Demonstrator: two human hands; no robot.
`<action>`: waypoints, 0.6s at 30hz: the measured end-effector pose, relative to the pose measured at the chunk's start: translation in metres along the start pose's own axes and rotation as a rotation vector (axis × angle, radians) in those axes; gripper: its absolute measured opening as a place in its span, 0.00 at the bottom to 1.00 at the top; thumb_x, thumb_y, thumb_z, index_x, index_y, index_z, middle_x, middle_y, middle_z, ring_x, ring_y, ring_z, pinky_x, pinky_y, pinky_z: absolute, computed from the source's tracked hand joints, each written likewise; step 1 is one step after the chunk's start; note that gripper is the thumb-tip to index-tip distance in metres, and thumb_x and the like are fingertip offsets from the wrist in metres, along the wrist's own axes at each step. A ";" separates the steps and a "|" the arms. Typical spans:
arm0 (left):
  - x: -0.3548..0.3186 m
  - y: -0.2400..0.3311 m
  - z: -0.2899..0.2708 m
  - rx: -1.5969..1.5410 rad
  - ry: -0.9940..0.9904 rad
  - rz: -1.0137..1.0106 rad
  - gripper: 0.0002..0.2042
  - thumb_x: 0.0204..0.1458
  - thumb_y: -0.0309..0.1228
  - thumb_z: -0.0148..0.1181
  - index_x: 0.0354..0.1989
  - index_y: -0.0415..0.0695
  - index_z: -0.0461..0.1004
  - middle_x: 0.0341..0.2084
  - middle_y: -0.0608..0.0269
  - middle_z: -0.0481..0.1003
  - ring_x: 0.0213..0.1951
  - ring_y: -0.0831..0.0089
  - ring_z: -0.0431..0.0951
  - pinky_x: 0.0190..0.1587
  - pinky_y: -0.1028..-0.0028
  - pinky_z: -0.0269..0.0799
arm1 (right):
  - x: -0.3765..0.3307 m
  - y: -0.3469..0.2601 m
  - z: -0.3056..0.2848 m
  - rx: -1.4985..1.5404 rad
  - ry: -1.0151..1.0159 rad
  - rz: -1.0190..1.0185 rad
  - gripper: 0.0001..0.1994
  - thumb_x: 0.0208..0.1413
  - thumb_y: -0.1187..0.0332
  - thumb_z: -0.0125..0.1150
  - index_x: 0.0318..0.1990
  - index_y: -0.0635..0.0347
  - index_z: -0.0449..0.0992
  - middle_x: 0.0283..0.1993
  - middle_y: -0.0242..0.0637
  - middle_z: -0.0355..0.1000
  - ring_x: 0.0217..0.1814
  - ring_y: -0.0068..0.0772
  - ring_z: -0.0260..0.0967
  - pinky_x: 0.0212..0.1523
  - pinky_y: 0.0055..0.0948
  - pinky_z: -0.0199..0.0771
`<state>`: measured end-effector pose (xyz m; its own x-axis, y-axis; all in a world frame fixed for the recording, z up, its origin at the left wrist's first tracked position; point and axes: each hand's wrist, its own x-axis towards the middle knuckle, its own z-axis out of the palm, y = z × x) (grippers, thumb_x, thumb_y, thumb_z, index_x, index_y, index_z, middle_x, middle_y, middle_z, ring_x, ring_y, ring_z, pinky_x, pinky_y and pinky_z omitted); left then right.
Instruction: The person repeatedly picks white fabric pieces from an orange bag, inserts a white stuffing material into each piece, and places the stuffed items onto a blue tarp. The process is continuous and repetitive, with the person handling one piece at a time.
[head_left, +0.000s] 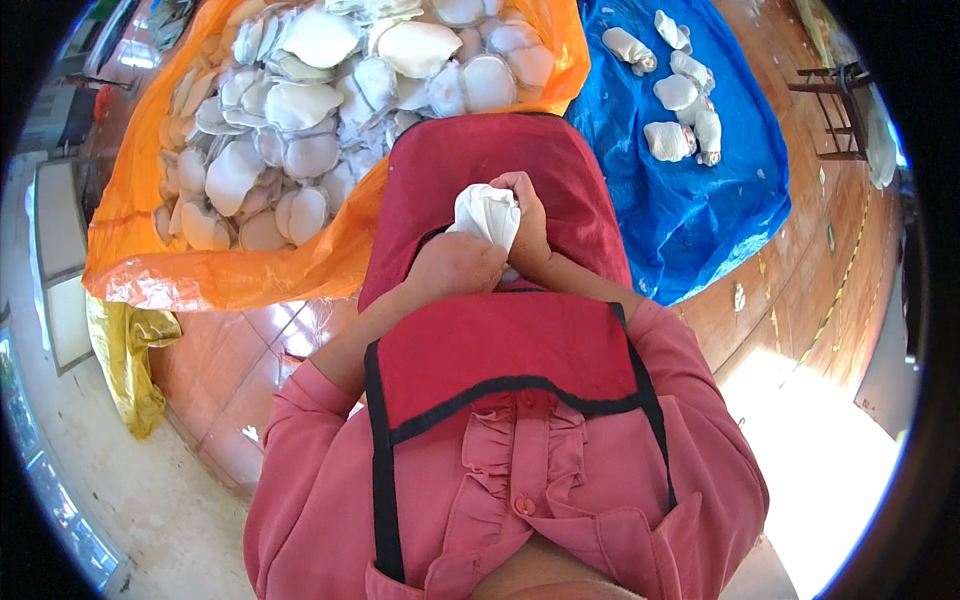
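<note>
Left hand: our left hand (455,265) is closed around the lower end of a white, soft, crumpled fabric piece (487,214), over our lap.
Right hand: our right hand (528,222) curls shut on the same piece from the right side and the top, fingers wrapped over its edge.
Held piece: it sits between both hands, above a dark red cloth apron (500,350) that covers our knees.
Flat stock: a heap of white, rounded, flat fabric pads (300,110) lies on an orange plastic sheet (250,270), to our front left, well apart from the hands.
Rolled pieces: we count about 6 white rolled bundles (680,110) on a blue plastic tarpaulin (700,210), to our front right.
Risk, slipping: we judge the piece could spring open if either grip loosens, since it looks bunched, not tied.
Risk, dropping: it could fall onto the reddish tiled floor (230,380) and pick up dirt.
Risk, mixing: a careless toss could land among the flat pads.
Unclear: we cannot tell how tightly the piece is rolled.
</note>
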<state>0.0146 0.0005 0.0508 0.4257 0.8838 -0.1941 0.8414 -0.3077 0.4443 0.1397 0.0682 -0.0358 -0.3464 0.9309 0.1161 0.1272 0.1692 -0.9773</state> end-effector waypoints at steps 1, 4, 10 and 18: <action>0.001 0.005 -0.004 0.003 -0.073 -0.044 0.09 0.50 0.35 0.55 0.23 0.46 0.77 0.22 0.57 0.77 0.27 0.58 0.80 0.28 0.59 0.75 | -0.002 0.006 0.001 0.045 -0.029 0.049 0.09 0.53 0.78 0.56 0.41 0.57 0.67 0.34 0.29 0.68 0.37 0.19 0.65 0.38 0.23 0.70; 0.001 0.007 -0.009 0.012 -0.118 -0.081 0.09 0.51 0.36 0.54 0.24 0.46 0.77 0.23 0.57 0.77 0.29 0.58 0.80 0.30 0.59 0.75 | 0.000 0.024 0.009 0.379 -0.095 0.310 0.08 0.56 0.79 0.53 0.41 0.55 0.67 0.35 0.29 0.70 0.38 0.19 0.67 0.39 0.22 0.73; 0.000 -0.001 -0.002 -0.034 0.126 -0.203 0.10 0.53 0.37 0.53 0.27 0.44 0.74 0.25 0.53 0.77 0.31 0.54 0.79 0.33 0.57 0.74 | 0.006 0.022 0.004 0.511 -0.077 0.256 0.10 0.51 0.78 0.62 0.39 0.57 0.70 0.35 0.29 0.72 0.37 0.20 0.68 0.39 0.25 0.71; -0.005 -0.011 -0.002 -0.165 0.251 -0.350 0.09 0.55 0.37 0.53 0.29 0.45 0.71 0.23 0.49 0.74 0.28 0.48 0.76 0.31 0.50 0.70 | 0.010 0.031 0.003 0.225 -0.029 0.176 0.16 0.53 0.77 0.61 0.49 0.60 0.67 0.44 0.35 0.71 0.47 0.27 0.68 0.49 0.28 0.70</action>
<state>0.0027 0.0002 0.0487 0.0147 0.9888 -0.1485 0.8475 0.0665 0.5266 0.1377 0.0820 -0.0654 -0.3644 0.9293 -0.0608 -0.0201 -0.0732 -0.9971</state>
